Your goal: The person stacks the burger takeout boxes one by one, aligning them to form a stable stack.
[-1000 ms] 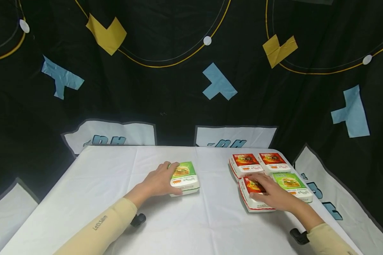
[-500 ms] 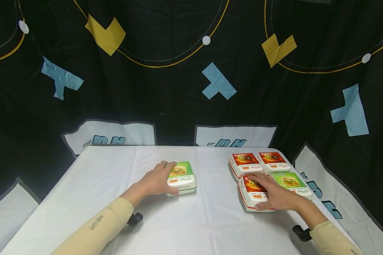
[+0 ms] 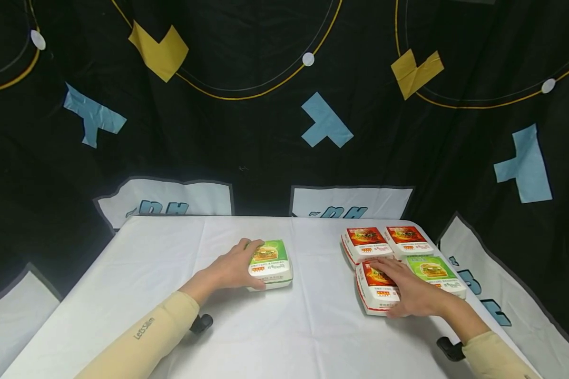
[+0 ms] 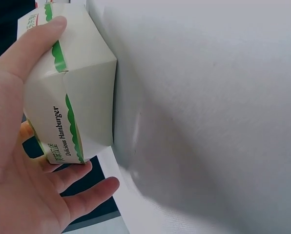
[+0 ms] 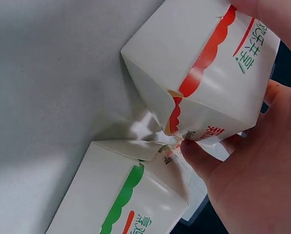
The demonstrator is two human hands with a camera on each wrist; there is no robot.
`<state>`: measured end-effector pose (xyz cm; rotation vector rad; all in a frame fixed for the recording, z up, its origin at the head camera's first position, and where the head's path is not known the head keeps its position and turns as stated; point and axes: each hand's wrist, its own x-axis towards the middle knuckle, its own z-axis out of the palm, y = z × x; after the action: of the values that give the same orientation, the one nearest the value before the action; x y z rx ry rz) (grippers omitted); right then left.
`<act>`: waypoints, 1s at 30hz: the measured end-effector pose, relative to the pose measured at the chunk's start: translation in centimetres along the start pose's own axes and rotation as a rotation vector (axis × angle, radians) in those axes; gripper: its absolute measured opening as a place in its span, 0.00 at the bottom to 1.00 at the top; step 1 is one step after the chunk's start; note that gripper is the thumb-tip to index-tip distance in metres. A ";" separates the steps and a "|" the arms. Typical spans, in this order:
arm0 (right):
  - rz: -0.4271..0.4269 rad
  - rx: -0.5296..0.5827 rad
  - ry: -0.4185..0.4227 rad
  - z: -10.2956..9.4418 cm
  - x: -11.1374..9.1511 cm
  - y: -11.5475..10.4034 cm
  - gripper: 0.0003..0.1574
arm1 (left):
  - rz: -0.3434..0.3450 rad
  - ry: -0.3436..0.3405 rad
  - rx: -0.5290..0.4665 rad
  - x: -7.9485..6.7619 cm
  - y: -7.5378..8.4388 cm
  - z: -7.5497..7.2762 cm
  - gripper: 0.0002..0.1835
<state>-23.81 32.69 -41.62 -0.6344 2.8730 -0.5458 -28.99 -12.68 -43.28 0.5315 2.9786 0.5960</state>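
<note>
Spanning a green-topped hamburger box (image 3: 273, 264) with thumb and curled fingers, the left hand (image 3: 233, 267) grips it on the white tablecloth (image 3: 275, 334), toward 9 o'clock from the right hand (image 3: 413, 289). That right hand, spread about as wide as its load, holds the nearest red-topped burger box (image 3: 373, 295), thumb at the 6 o'clock side and fingers reaching over toward 12. Around that red box, the second red-topped box (image 3: 366, 245) sits at 12 o'clock, the third red-topped box (image 3: 409, 241) at 1, and another green-topped box (image 3: 436, 272) between 2 and 3, just beside it.
</note>
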 end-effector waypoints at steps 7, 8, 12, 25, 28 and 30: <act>0.027 -0.036 0.010 0.0 0.1 -0.2 0.70 | 0.003 -0.011 -0.019 -0.1 -0.2 -0.2 0.60; 0.026 -0.041 0.013 0.1 0.1 -0.2 0.69 | 0.003 -0.011 -0.021 -0.1 -0.2 -0.2 0.60; 0.021 -0.070 0.031 0.1 0.1 -0.1 0.68 | 0.008 -0.011 -0.029 0.1 -0.3 0.0 0.60; 0.005 -0.103 0.064 0.5 -0.3 -0.4 0.66 | 0.038 -0.032 -0.078 0.1 -0.3 0.1 0.60; -0.004 -0.110 0.061 0.5 -0.2 -0.6 0.66 | 0.025 -0.032 -0.077 -0.1 -0.2 0.0 0.60; -0.009 -0.109 0.056 0.5 -0.1 -0.8 0.65 | 0.020 -0.031 -0.076 -0.2 -0.2 0.0 0.60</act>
<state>-23.28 31.91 -41.82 -0.6592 2.9700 -0.4173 -28.93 -12.93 -43.40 0.5597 2.9114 0.6928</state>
